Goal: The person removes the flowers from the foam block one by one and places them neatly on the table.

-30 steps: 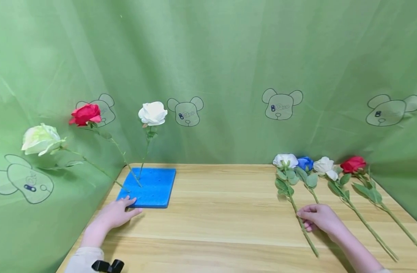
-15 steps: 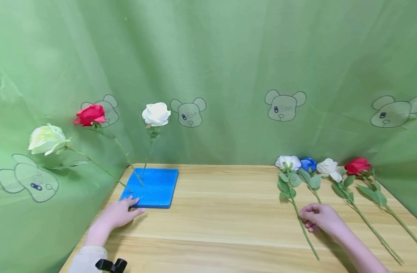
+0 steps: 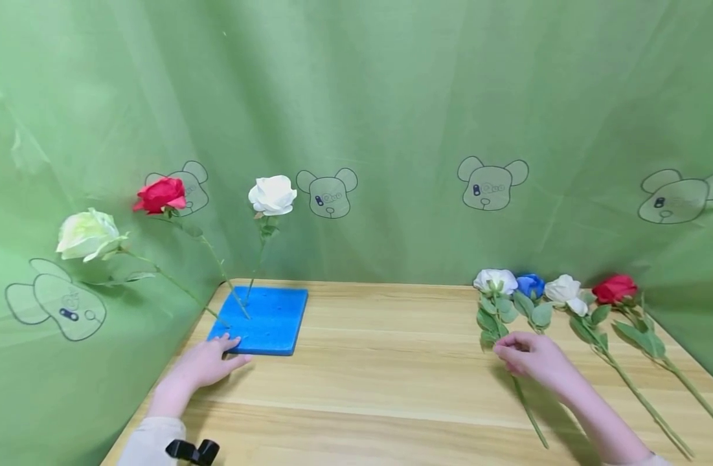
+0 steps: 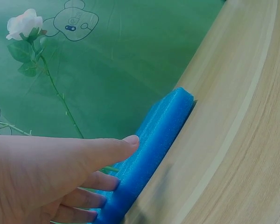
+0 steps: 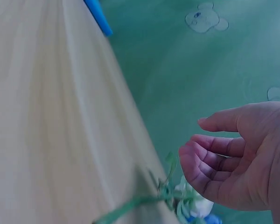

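Note:
A blue foam block (image 3: 269, 317) lies at the table's back left with three roses stuck in it: pale green (image 3: 88, 234), red (image 3: 160, 194) and white (image 3: 272, 194). My left hand (image 3: 207, 362) rests flat on the block's near corner, its fingers straight (image 4: 112, 149) on the foam (image 4: 154, 140). Four more roses lie at the right: white (image 3: 495, 281), blue (image 3: 531, 285), cream (image 3: 563, 289), red (image 3: 614, 288). My right hand (image 3: 528, 359) hovers over the white rose's stem (image 3: 528, 408). In the right wrist view its fingers (image 5: 210, 158) are loosely curled and hold nothing.
The wooden table (image 3: 379, 388) is ringed by a green cloth backdrop printed with bear outlines (image 3: 493, 181). The standing stems lean left over the table's edge. A small black clip (image 3: 193, 450) sits at my left sleeve.
My right hand has slid up the lying white rose's stem towards the flower heads. The left hand has stayed on the foam block.

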`<state>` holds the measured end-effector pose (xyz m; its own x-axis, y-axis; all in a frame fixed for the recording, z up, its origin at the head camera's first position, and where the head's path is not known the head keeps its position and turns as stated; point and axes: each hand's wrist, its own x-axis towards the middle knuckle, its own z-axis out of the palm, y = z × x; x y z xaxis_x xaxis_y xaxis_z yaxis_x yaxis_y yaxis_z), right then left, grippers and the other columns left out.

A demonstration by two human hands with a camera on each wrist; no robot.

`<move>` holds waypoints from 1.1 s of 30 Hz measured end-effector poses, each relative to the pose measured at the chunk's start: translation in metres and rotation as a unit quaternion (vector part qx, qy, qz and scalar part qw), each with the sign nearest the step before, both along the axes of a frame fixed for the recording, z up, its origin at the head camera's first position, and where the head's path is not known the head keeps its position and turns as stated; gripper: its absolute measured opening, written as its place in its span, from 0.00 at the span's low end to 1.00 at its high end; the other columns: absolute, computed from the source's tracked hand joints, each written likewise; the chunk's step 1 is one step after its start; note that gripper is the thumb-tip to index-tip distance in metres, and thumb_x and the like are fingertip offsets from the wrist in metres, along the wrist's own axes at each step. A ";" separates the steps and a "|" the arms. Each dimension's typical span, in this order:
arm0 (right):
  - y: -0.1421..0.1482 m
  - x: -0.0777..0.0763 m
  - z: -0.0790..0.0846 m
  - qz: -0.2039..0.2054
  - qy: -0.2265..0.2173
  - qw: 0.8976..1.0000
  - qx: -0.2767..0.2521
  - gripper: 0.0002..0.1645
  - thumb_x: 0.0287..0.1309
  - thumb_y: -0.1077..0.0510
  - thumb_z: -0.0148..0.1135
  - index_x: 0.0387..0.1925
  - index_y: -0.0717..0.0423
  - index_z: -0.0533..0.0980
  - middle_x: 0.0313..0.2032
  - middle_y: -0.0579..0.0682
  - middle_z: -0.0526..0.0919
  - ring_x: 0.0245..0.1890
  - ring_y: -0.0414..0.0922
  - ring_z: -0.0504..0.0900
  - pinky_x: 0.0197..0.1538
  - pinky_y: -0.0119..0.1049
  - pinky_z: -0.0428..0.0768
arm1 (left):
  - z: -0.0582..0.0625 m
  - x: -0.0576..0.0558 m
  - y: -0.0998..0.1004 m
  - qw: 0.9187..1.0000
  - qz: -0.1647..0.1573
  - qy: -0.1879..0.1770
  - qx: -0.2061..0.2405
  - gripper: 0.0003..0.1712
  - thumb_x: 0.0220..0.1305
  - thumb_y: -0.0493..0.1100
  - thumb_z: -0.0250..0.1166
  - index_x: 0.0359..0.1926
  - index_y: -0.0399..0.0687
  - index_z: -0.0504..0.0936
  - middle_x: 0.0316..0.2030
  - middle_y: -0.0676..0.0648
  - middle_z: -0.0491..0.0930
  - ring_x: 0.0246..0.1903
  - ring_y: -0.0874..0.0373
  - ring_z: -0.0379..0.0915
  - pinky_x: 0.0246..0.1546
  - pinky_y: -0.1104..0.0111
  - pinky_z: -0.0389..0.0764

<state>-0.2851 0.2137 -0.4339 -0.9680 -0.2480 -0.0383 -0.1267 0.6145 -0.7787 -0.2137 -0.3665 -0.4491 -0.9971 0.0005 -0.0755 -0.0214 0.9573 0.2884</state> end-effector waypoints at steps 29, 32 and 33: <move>-0.111 -0.027 0.029 0.103 0.079 0.992 -0.007 0.12 0.62 0.57 0.63 0.41 0.62 0.81 0.30 0.50 0.84 0.29 0.45 0.81 0.32 0.33 0.83 | 0.005 0.001 0.002 1.000 0.004 -0.004 -0.001 0.42 0.64 0.69 0.55 0.66 0.43 0.72 0.69 0.28 0.61 0.67 0.26 0.56 0.64 0.34 0.61; -0.122 -0.029 0.026 0.114 0.089 0.989 -0.006 0.10 0.62 0.58 0.63 0.40 0.62 0.81 0.30 0.50 0.84 0.29 0.45 0.81 0.30 0.32 0.82 | 0.003 0.001 0.002 1.000 0.003 -0.005 -0.002 0.42 0.64 0.69 0.55 0.66 0.43 0.72 0.69 0.28 0.61 0.67 0.27 0.56 0.64 0.34 0.61; -0.125 -0.030 0.025 0.117 0.091 0.989 -0.006 0.09 0.62 0.59 0.63 0.39 0.62 0.81 0.30 0.52 0.84 0.29 0.45 0.81 0.30 0.31 0.82 | 0.003 0.001 0.002 1.000 0.003 -0.005 -0.002 0.42 0.64 0.69 0.55 0.66 0.43 0.72 0.69 0.28 0.61 0.67 0.27 0.56 0.64 0.34 0.61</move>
<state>-0.3151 0.0886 -0.4087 -0.8750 -0.4645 0.1367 -0.4031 0.5422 -0.7372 -0.2123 -0.3643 -0.4461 -0.9963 -0.0059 -0.0856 -0.0301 0.9583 0.2841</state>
